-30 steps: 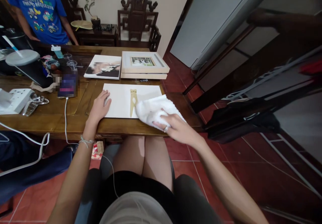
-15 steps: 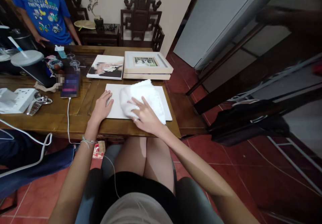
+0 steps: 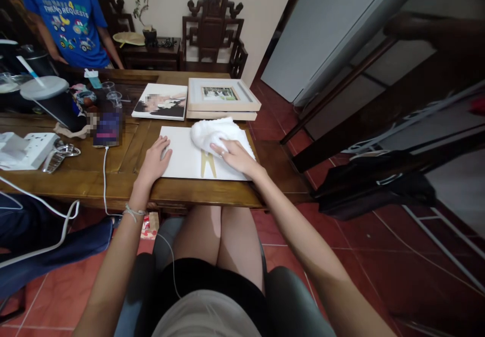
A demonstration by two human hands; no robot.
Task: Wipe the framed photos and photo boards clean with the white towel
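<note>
On the wooden table in front of me lies a flat white panel point(image 3: 180, 157). A tan, two-legged shape point(image 3: 208, 165) shows on its face near the front edge; whether it is printed or attached I cannot tell. My left hand point(image 3: 155, 159) rests on the panel's left edge, fingers stretched out and holding nothing. A crumpled white towel point(image 3: 206, 131) covers the panel's back right part. My right hand point(image 3: 238, 157) is closed on the towel's near side, thumb towards the left, pressing it against the panel.
Behind the panel lie a photo print point(image 3: 161, 100) and stacked framed pictures point(image 3: 223, 94). To the left are a phone point(image 3: 107, 130) on a cable, a cup with a straw point(image 3: 45, 92) and a power strip point(image 3: 28, 147). A person in a blue shirt point(image 3: 71, 23) stands across the table.
My right hand has slid the towel back and to the right, and its spread fingers have closed on it. The tan shape is now uncovered. My left hand has stayed put.
</note>
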